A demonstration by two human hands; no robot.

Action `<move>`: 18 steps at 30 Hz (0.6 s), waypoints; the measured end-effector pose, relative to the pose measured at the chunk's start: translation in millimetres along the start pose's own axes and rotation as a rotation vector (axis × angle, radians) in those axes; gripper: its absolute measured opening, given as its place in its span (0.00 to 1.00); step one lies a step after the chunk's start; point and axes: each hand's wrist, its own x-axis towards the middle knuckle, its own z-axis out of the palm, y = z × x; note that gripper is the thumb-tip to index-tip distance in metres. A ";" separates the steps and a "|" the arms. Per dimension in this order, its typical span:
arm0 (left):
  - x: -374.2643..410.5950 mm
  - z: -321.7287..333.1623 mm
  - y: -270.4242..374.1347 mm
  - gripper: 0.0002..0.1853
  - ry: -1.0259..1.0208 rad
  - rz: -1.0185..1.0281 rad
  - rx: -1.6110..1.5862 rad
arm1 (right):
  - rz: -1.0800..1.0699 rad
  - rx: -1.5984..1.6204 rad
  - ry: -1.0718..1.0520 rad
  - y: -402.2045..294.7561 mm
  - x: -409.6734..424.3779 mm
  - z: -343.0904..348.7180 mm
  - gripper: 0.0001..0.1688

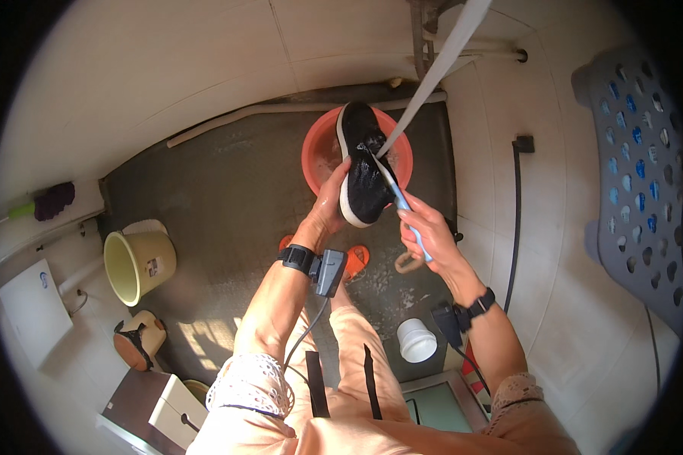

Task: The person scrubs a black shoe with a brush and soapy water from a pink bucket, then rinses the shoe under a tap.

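My left hand (331, 199) grips a wet black shoe (364, 185) with a white sole by its side. The shoe is held up over a coral-pink plastic basin (313, 153), which has some water in it. In my right hand (430, 230) is a slim blue-and-white brush (401, 199) that looks like a toothbrush. Its head end is against the shoe's upper, around the middle; the bristles are hard to make out. A long white strip (432, 79) slants down from the top to the shoe; whether it is running water or a pipe, I cannot tell.
A yellow bucket (139, 264) stands at the left, with a beige container (142, 338) below it. Near my right forearm sits a white tub (416, 340). A grey perforated basket (637, 170) hangs at the right wall. A pipe (250, 114) runs behind the basin.
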 end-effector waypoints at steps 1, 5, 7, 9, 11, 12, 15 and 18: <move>1.9 2.2 -3.7 0.25 0.003 0.001 -0.017 | -0.091 -0.223 0.067 0.2 7.6 -5.5 0.23; 3.6 -7.1 -4.9 0.26 0.001 -0.014 -0.056 | -0.105 -0.695 0.181 6.1 4.9 -5.2 0.28; -1.0 -7.9 -9.5 0.25 -0.047 -0.045 -0.051 | -0.054 -0.570 0.127 10.1 -12.7 2.1 0.29; 1.8 -7.5 -24.0 0.22 -0.039 -0.009 -0.022 | 0.028 -0.442 0.167 -6.8 5.6 -0.2 0.27; 3.6 21.5 -41.2 0.26 0.057 0.114 0.108 | -0.044 -0.475 0.224 -18.8 43.0 -21.0 0.15; 10.8 21.7 -34.9 0.27 0.054 0.047 0.047 | -0.031 -0.499 0.145 -33.3 53.9 -18.2 0.13; 2.1 6.7 -10.4 0.26 -0.089 -0.010 -0.118 | -0.026 -0.304 0.057 -27.6 32.1 8.6 0.13; -7.7 3.9 -1.2 0.27 -0.061 -0.074 -0.020 | 0.049 -0.150 0.026 -30.8 21.1 -10.5 0.10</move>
